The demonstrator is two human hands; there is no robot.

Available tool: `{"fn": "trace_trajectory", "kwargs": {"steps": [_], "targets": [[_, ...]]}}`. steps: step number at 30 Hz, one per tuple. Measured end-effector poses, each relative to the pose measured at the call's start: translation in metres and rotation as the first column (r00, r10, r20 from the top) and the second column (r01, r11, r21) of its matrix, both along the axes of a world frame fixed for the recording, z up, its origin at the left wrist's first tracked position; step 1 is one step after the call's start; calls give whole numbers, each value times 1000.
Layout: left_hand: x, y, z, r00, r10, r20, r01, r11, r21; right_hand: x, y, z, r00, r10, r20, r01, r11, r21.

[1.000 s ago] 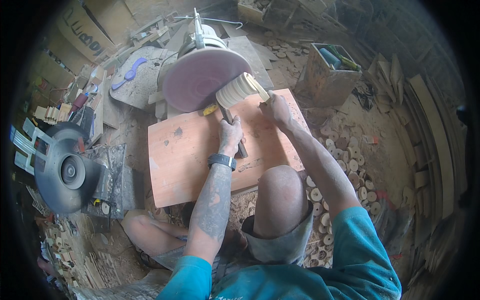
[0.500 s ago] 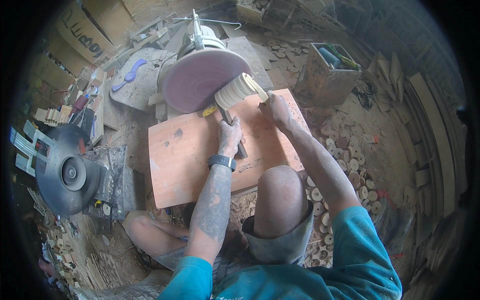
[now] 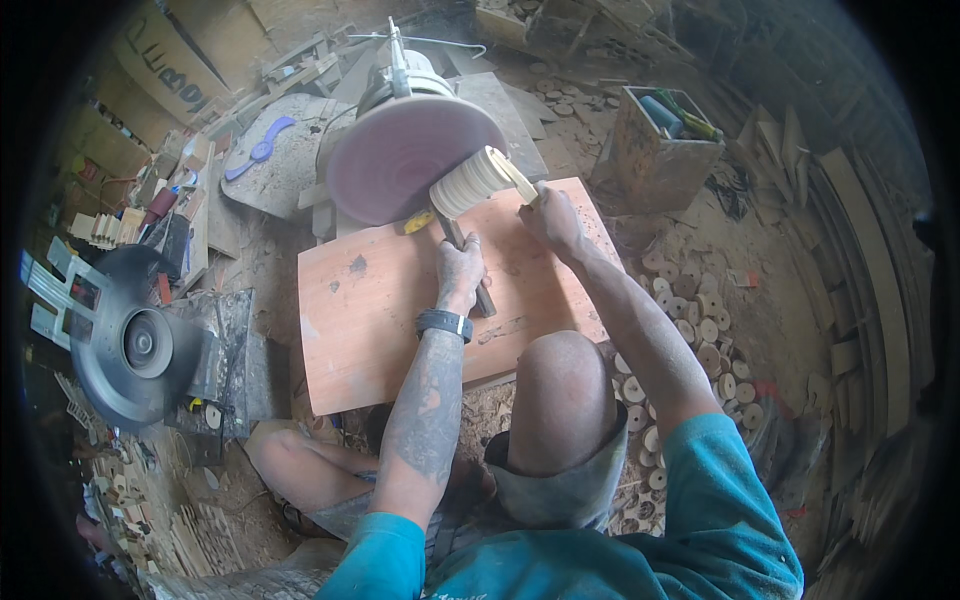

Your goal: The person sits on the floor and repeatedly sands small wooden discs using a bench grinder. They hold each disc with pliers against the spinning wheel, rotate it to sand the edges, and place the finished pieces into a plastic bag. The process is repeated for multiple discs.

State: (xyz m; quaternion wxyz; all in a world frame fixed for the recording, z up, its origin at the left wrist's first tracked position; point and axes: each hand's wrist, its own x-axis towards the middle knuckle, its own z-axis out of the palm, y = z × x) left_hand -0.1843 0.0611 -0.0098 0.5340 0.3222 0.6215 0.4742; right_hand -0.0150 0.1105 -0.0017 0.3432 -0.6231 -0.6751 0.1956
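A stack of pale round wooden discs [image 3: 468, 187] sits against the right part of a large pinkish sanding disc [image 3: 395, 160]. From its right end sticks a light wooden strip [image 3: 522, 186], which my right hand [image 3: 553, 217] grips with closed fingers. My left hand [image 3: 461, 270] is wrapped round a dark flat bar [image 3: 485, 300] that runs up to the underside of the stack. Whether the bar touches the discs is hard to make out. Both hands are over a reddish-brown board [image 3: 360, 330], and a small yellow object [image 3: 418, 222] lies at its far edge by the sanding disc.
A fan-like machine [image 3: 140, 340] with a round hub stands at the left. Many loose wooden discs [image 3: 705, 330] cover the floor at the right. Beyond them are a wooden box [image 3: 665, 150] holding bottles and long planks [image 3: 870, 270]. A purple strap-like piece [image 3: 262, 150] lies far left.
Almost nothing differs; both hands keep their grips and the stack stays against the sanding disc. The view has shifted very slightly.
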Motion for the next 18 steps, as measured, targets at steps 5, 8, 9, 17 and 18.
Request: {"fn": "trace_trajectory", "kwargs": {"steps": [5,8,9,17,18], "targets": [[-1,-1,0,1000,-25,5,25,999,22,-1,-1,1,1000,-7,8,7,1000,3],[-2,-2,1,1000,-25,9,25,1000,19,-2,0,2,1000,-8,16,8,1000,9],[-2,-2,2,1000,-26,10,26,1000,11,-3,0,2,1000,-8,19,8,1000,2],[-3,-3,3,1000,-22,22,21,999,26,-5,4,1,999,5,33,-5,1000,-8],[-3,-2,3,1000,-22,17,22,1000,14,-5,4,1,999,7,42,-7,1000,-8]]}}
